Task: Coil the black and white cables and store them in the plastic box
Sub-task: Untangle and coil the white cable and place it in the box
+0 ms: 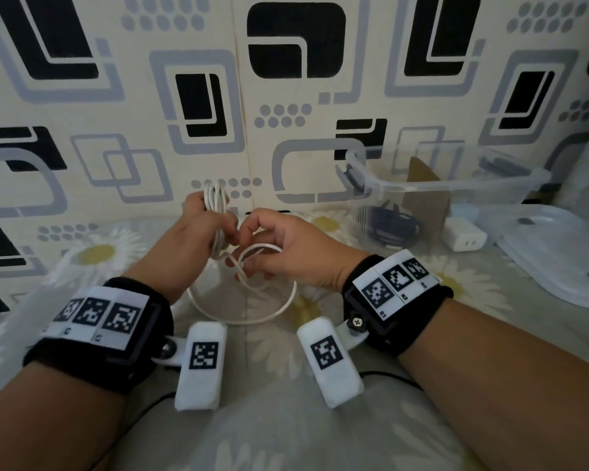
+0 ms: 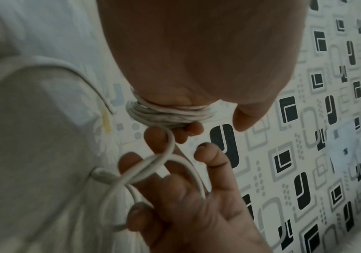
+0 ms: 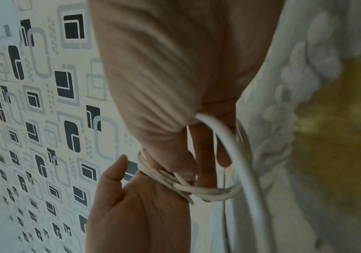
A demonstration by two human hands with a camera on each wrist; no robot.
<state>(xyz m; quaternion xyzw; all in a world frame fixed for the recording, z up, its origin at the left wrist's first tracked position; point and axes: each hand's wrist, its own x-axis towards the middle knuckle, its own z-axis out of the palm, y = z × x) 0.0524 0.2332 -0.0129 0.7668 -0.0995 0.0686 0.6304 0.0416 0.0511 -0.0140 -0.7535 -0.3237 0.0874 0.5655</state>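
A smooth, matt white cable [image 1: 242, 300] lies on soft printed cloth [image 1: 286, 433], beside a clear glossy plastic box [image 1: 456, 188] holding a brown cardboard divider [image 1: 427, 198].

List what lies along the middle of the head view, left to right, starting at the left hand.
left hand → white cable bundle in its grip → right hand → black cable in the box → cardboard → white charger → lid

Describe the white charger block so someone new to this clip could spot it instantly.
Find the clear plastic box at the right, against the patterned wall. Just outside its near wall, on the floral sheet, lies the white charger block. Unlike the flat lid beside it, it is small, opaque and shows two slots.
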